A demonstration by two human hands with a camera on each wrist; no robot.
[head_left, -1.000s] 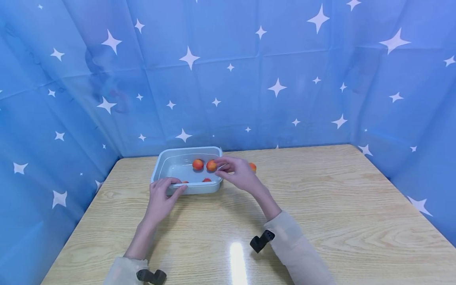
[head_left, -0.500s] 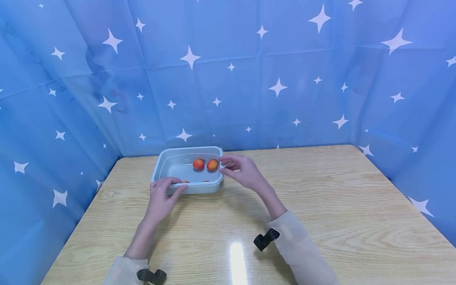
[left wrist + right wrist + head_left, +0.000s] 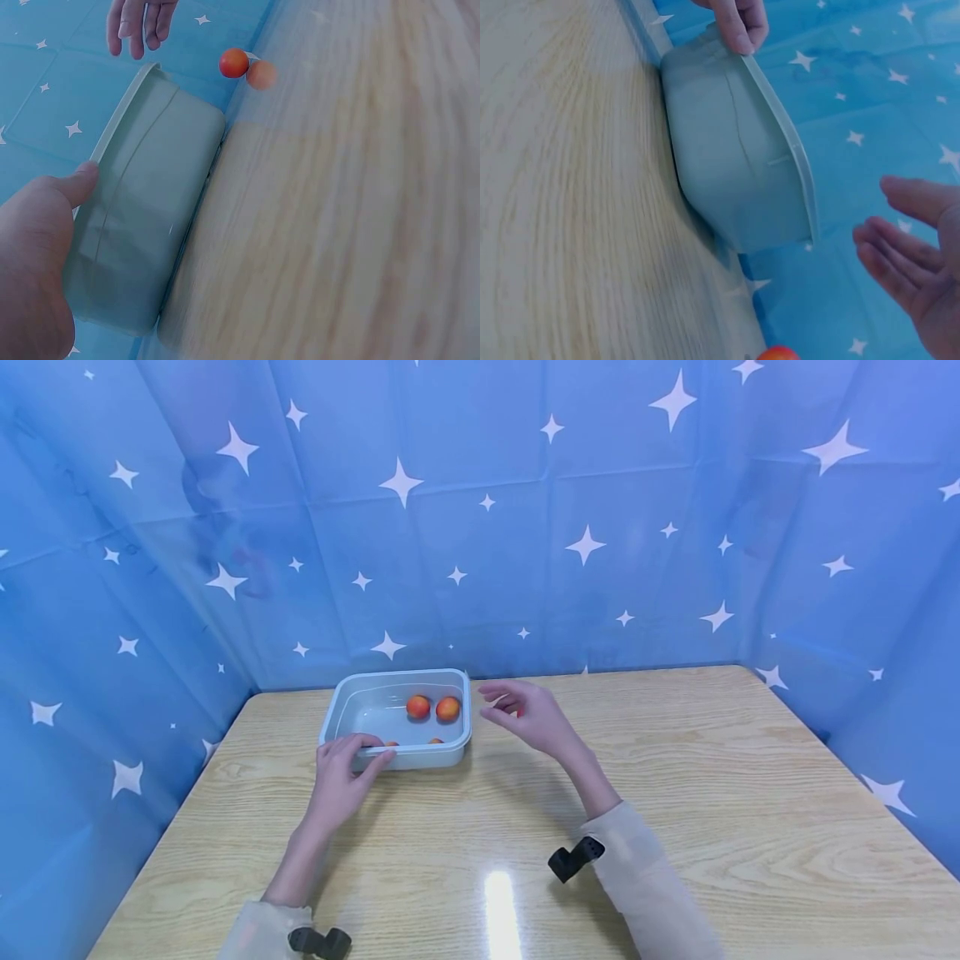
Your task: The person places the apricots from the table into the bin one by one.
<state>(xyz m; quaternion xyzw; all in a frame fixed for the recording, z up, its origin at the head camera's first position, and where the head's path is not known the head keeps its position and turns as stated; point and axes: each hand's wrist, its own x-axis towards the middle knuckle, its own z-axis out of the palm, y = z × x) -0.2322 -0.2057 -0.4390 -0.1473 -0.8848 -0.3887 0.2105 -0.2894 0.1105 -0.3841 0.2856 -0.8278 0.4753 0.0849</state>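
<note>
At the near rim of a pale blue plastic basin (image 3: 405, 758), my left hand (image 3: 339, 781) grips the wall, thumb outside and fingers over the edge. Inside sit round red-orange fruits: one fruit (image 3: 417, 707) and another fruit (image 3: 447, 709) show whole, while others peek above the front wall. My right hand (image 3: 528, 717) is raised just right of the basin, holding nothing. Its fingers are loosely bent and apart from the thumb, as the right wrist view shows of the same hand (image 3: 922, 262). A red-orange fruit (image 3: 234, 63) lies on the table beyond the basin, mostly hidden behind that hand in the head view.
The basin stands near the back left of a wooden table (image 3: 720, 793). A blue curtain (image 3: 480, 527) with white stars hangs behind and at both sides. Small black cameras are strapped at both sleeves.
My right hand has moved right, from over the basin's right side to outside it. The fruit by its fingers stays in the basin. My left hand keeps its place on the rim.
</note>
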